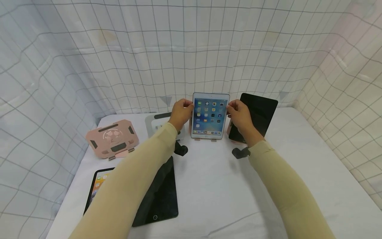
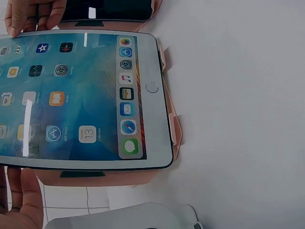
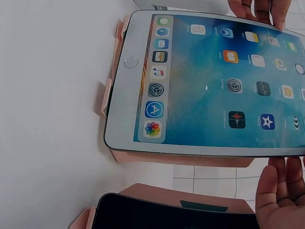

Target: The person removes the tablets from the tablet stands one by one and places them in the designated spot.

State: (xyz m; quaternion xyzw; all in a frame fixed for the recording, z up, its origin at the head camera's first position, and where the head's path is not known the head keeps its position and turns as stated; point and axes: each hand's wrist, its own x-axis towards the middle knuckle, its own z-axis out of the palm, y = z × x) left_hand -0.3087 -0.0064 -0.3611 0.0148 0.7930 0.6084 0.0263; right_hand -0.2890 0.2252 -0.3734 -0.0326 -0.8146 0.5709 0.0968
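a white tabletop point(image 1: 209, 186) inside checked curtains. the left hand point(image 1: 180, 114) and right hand point(image 1: 240, 114) each pinch a side edge of a lit tablet point(image 1: 210, 116), upright on a pink stand point(image 2: 167, 119). it appears seated; next, likely a gentle release.

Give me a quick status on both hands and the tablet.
Left hand and right hand hold lit white tablet by its side edges. Tablet upright on pink stand. Nothing in the way.
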